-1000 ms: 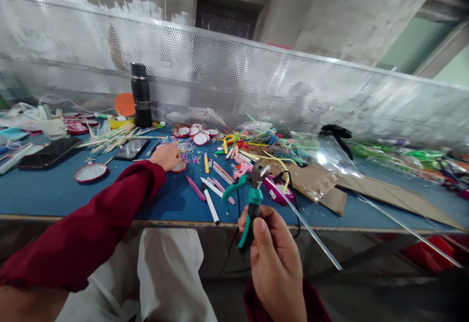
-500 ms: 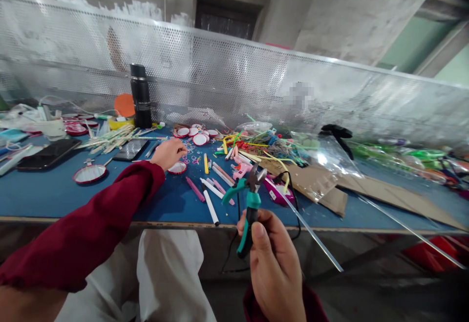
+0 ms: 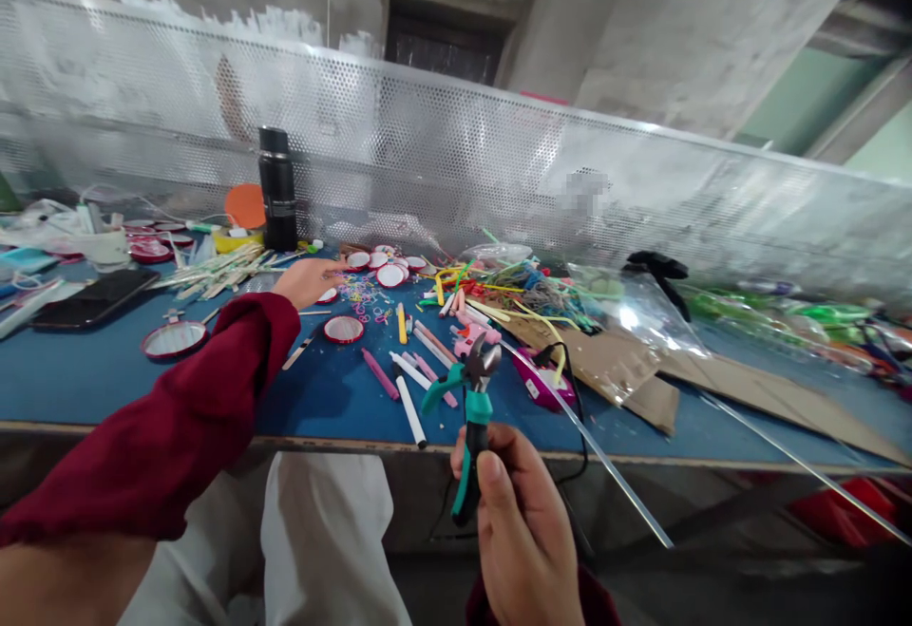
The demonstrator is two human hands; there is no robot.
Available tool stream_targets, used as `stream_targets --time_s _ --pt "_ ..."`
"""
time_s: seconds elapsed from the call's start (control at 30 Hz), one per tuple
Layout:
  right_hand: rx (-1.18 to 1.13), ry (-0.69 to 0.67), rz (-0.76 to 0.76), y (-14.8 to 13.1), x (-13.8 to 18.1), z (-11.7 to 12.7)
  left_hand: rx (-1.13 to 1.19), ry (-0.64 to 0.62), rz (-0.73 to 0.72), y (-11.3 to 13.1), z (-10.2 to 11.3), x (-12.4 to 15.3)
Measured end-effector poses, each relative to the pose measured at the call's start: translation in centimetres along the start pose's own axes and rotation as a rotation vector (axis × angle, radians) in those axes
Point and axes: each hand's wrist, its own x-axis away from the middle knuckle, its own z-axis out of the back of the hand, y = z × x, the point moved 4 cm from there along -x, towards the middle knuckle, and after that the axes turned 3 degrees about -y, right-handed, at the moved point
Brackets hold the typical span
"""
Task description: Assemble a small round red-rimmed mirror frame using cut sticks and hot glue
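My right hand (image 3: 523, 507) grips diagonal cutters (image 3: 474, 417) by their black and teal handles, jaws pointing up, in front of the table edge. My left hand (image 3: 308, 281) reaches over the table with its fingers stretched out to the right, and I see nothing in them. Its fingertips are close to a cluster of red-rimmed round lids (image 3: 390, 275) and a scatter of small coloured loops (image 3: 367, 298). Nearer to me lie another red-rimmed lid (image 3: 343, 329) and a flat wooden stick (image 3: 303, 349), partly below the left wrist.
Markers (image 3: 408, 407), a pink glue gun (image 3: 476, 331) and a purple device (image 3: 541, 379) lie mid-table. A tangle of coloured strands (image 3: 527, 284), cardboard (image 3: 605, 360) and clear rods (image 3: 605, 464) are to the right. A black bottle (image 3: 277, 189) and phone (image 3: 96, 300) stand left.
My left hand has moved left and farther back, uncovering the near red-rimmed lid and the wooden stick. My right hand, still holding the cutters, has shifted slightly left and down.
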Motion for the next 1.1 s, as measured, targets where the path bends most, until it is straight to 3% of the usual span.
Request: stream_targets --time_s 0.1,0.17,0.3,0.4,0.6,0.8,0.9,1.0,1.1 --pt "-0.085 -0.023 -0.074 0.0 -0.1 -0.9 0.1 0.076 -0.036 3.6 1.9 2.8" --pt "-0.153 -0.06 -0.127 0.0 -0.1 -1.9 0.269 -0.008 -0.111 7.5 2.3 5.8" --pt "-0.165 -0.15 -0.14 0.2 0.3 -4.0 0.525 -0.233 -0.122 14.2 1.1 13.2" --pt "-0.048 -0.169 -0.068 0.4 0.8 -5.2 0.667 -0.209 -0.056 16.5 -0.6 17.4" --pt "0.317 -0.205 0.193 -0.3 2.6 -7.4 0.797 -0.027 0.121 16.3 -3.0 20.9" --pt "0.4 -0.178 0.319 -0.2 3.4 -8.6 0.821 0.048 0.121 16.0 -1.6 22.2" --pt "0.358 -0.28 0.261 1.5 3.9 -9.1 0.753 0.017 0.08 17.0 -0.2 22.5" --pt "0.261 -0.23 0.098 3.2 4.2 -8.8 0.612 -0.045 -0.031 17.3 1.6 21.7" --pt "0.166 -0.272 0.012 3.3 4.0 -8.8 0.425 -0.114 -0.129 14.7 3.5 18.6"
